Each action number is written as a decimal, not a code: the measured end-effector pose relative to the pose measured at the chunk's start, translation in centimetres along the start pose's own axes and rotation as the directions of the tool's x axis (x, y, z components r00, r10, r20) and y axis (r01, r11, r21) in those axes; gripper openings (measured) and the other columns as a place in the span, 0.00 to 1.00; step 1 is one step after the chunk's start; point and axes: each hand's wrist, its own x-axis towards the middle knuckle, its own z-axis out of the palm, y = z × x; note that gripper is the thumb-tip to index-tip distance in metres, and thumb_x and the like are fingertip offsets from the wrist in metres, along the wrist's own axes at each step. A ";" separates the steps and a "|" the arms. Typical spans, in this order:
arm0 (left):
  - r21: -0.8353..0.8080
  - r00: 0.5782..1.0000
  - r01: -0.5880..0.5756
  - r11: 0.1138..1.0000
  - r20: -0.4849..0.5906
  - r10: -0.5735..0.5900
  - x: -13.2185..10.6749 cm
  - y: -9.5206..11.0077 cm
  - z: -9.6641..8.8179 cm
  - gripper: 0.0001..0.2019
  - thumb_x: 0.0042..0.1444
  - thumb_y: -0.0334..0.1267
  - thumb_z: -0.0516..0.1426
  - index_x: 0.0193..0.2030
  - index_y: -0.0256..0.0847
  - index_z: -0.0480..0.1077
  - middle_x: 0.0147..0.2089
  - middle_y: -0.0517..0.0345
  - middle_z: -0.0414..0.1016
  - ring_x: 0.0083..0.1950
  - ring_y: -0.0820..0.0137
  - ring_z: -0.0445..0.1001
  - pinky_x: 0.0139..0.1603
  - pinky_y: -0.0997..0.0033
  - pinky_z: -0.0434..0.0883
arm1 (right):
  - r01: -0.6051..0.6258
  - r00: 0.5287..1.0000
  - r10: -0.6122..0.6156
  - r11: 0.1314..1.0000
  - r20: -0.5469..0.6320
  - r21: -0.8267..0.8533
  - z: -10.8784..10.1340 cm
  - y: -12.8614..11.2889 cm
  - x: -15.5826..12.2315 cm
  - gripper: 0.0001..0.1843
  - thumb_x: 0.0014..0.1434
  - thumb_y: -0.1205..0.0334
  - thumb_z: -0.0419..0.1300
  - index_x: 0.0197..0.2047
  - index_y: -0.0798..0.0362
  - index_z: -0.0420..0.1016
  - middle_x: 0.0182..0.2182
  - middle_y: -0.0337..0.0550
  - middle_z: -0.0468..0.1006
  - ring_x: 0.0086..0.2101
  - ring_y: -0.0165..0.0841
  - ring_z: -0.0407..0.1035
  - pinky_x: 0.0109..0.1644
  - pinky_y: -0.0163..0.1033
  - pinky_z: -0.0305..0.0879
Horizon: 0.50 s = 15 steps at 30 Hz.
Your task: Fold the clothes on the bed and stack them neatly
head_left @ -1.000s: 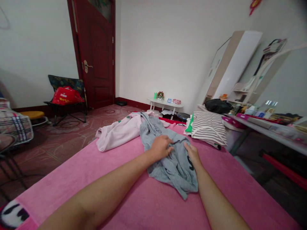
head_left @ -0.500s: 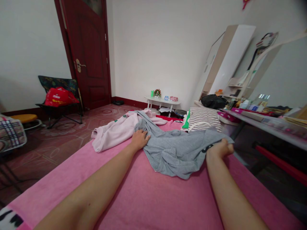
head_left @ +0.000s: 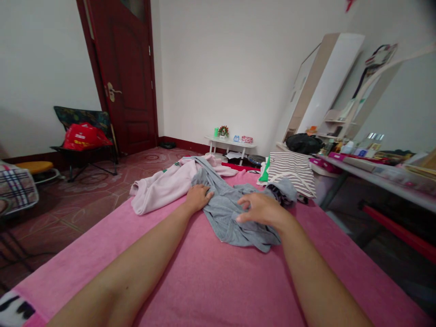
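A crumpled grey garment (head_left: 223,222) lies on the pink bed cover (head_left: 211,281) in front of me. My left hand (head_left: 198,198) rests on its left edge, palm down with the fingers laid out. Over its middle is my right hand (head_left: 260,210), fingers curved and thumb apart, with no cloth visibly gripped; whether it touches the fabric is unclear. The garment's right end is bunched up, showing a dark patterned patch. A pale pink fleece garment (head_left: 163,188) lies beyond my left hand, partly under the grey cloth.
Folded striped clothing (head_left: 291,170) sits at the bed's far right. A cluttered table (head_left: 374,181) stands along the right side. Further off are a low white table (head_left: 231,142), a folding chair with a red bag (head_left: 85,137), and a dark red door (head_left: 124,81).
My right hand has let go of the garment's right end and moved left over its middle. That end has dropped inward into a bunch. My left hand has stayed in place.
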 end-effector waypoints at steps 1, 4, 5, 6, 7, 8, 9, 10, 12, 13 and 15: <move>-0.003 1.000 -0.001 1.000 -0.002 0.001 0.0 0.0 0.0 0.22 0.62 0.50 0.47 0.54 0.41 0.72 0.51 0.48 0.74 0.53 0.58 0.70 0.54 0.59 0.65 | 0.033 0.997 -0.029 0.998 0.077 -0.058 0.6 -0.9 -0.1 0.34 0.35 0.49 0.71 0.48 0.45 0.76 0.41 0.42 0.80 0.41 0.43 0.74 0.43 0.42 0.67; -0.014 1.000 -0.004 1.000 -0.006 0.003 0.0 -0.1 0.0 0.22 0.62 0.50 0.47 0.53 0.40 0.72 0.51 0.48 0.74 0.53 0.58 0.70 0.54 0.58 0.65 | 0.041 0.994 -0.016 0.972 0.108 -0.232 2.2 -2.2 0.0 0.33 0.31 0.60 0.73 0.46 0.45 0.77 0.41 0.46 0.80 0.42 0.47 0.74 0.43 0.44 0.66; -0.020 1.000 -0.005 1.000 -0.006 0.005 0.0 -0.2 0.0 0.22 0.62 0.50 0.47 0.53 0.40 0.72 0.51 0.48 0.74 0.53 0.58 0.70 0.54 0.59 0.65 | 0.023 0.996 -0.001 0.965 0.084 -0.262 2.5 -2.2 0.1 0.28 0.33 0.64 0.71 0.42 0.46 0.78 0.40 0.48 0.81 0.41 0.47 0.74 0.41 0.44 0.66; -0.028 1.000 -0.006 1.000 -0.006 0.006 0.1 -0.3 0.0 0.22 0.63 0.49 0.46 0.53 0.41 0.72 0.51 0.48 0.74 0.53 0.58 0.70 0.54 0.59 0.65 | 0.005 0.998 0.013 0.960 0.062 -0.279 2.4 -2.0 0.2 0.21 0.35 0.65 0.69 0.38 0.47 0.79 0.38 0.49 0.81 0.40 0.47 0.74 0.39 0.43 0.66; -0.037 1.000 -0.005 0.999 -0.005 0.005 0.1 -0.4 0.1 0.21 0.63 0.47 0.46 0.53 0.41 0.72 0.51 0.49 0.74 0.53 0.59 0.70 0.54 0.59 0.65 | -0.008 0.999 0.020 0.962 0.039 -0.274 2.1 -1.7 0.2 0.15 0.39 0.65 0.66 0.35 0.47 0.78 0.36 0.49 0.81 0.39 0.46 0.74 0.36 0.42 0.65; -0.047 1.000 -0.002 0.999 -0.005 0.002 0.2 -0.6 0.1 0.20 0.64 0.44 0.45 0.53 0.41 0.72 0.51 0.49 0.74 0.53 0.60 0.70 0.54 0.60 0.65 | -0.016 1.000 0.018 0.969 0.006 -0.245 1.4 -1.2 0.2 0.10 0.42 0.64 0.64 0.32 0.47 0.78 0.35 0.47 0.80 0.37 0.44 0.74 0.34 0.41 0.63; -0.059 1.000 0.004 0.998 -0.004 -0.004 0.3 -0.7 0.2 0.19 0.64 0.40 0.45 0.54 0.40 0.71 0.52 0.49 0.74 0.53 0.61 0.70 0.55 0.61 0.65 | -0.023 0.999 0.015 0.981 -0.045 -0.192 0.5 -0.6 0.2 0.06 0.44 0.61 0.61 0.30 0.48 0.76 0.32 0.46 0.80 0.35 0.41 0.73 0.32 0.40 0.62; -0.072 1.000 0.010 0.997 -0.003 -0.011 0.4 -0.9 0.2 0.19 0.63 0.36 0.45 0.55 0.39 0.70 0.53 0.49 0.74 0.54 0.61 0.70 0.55 0.62 0.65 | -0.035 0.992 0.021 0.993 -0.122 -0.115 -0.4 0.0 0.1 0.05 0.46 0.59 0.60 0.28 0.48 0.75 0.30 0.43 0.78 0.32 0.39 0.72 0.31 0.38 0.60; -0.103 1.000 0.012 0.995 0.009 -0.012 0.5 -1.3 0.2 0.21 0.58 0.29 0.47 0.56 0.39 0.70 0.54 0.49 0.73 0.54 0.62 0.70 0.55 0.65 0.65 | -0.055 0.937 0.083 0.994 -0.340 0.091 -2.4 1.5 -0.1 0.06 0.47 0.57 0.58 0.25 0.50 0.72 0.24 0.39 0.74 0.27 0.34 0.68 0.28 0.36 0.57; -0.119 1.000 0.003 0.993 0.018 -0.001 0.5 -1.4 0.2 0.22 0.55 0.27 0.49 0.56 0.39 0.70 0.54 0.50 0.74 0.54 0.63 0.71 0.55 0.66 0.66 | -0.052 0.883 0.135 0.980 -0.449 0.191 -3.1 2.3 -0.1 0.08 0.47 0.56 0.58 0.24 0.51 0.71 0.22 0.38 0.72 0.26 0.33 0.66 0.27 0.36 0.56; -0.151 0.999 -0.032 0.988 0.035 0.038 0.4 -1.3 -0.1 0.23 0.51 0.25 0.51 0.53 0.42 0.72 0.52 0.53 0.75 0.53 0.63 0.71 0.54 0.68 0.66 | -0.034 0.755 0.244 0.942 -0.609 0.335 -4.0 3.8 -0.1 0.10 0.46 0.54 0.59 0.25 0.52 0.70 0.21 0.36 0.70 0.24 0.31 0.64 0.26 0.35 0.55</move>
